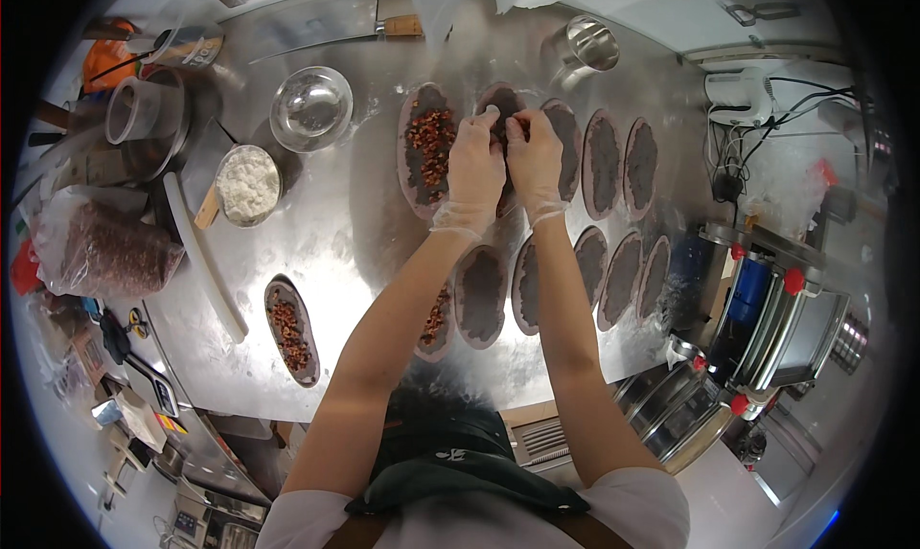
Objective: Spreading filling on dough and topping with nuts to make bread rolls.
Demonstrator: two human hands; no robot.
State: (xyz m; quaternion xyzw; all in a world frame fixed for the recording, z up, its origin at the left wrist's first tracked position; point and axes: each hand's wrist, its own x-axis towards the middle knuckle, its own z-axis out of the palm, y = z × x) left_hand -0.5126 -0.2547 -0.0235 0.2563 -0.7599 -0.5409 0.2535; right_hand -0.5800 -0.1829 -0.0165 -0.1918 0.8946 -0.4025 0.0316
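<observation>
My left hand point(476, 169) and my right hand point(535, 169), both in clear plastic gloves, are close together over an oval dough piece point(500, 97) with a dark spread on it. The fingers of both are bent inward. Reddish-brown bits show by my right fingertips; what my left fingers hold is hidden. Just left of my left hand lies another oval dough piece point(412, 151), topped with chopped reddish-brown bits point(431, 147). Several spread ovals point(602, 164) without bits lie to the right, and more point(480, 297) form a nearer row, partly behind my forearms.
One topped oval point(290, 331) lies apart at the left. Around it are a white rod point(204, 257), a bowl of white powder point(248, 186) and a clear bowl point(311, 109). A cleaver point(321, 27) and metal cup point(589, 46) stand far back; a roller machine point(757, 305) is right.
</observation>
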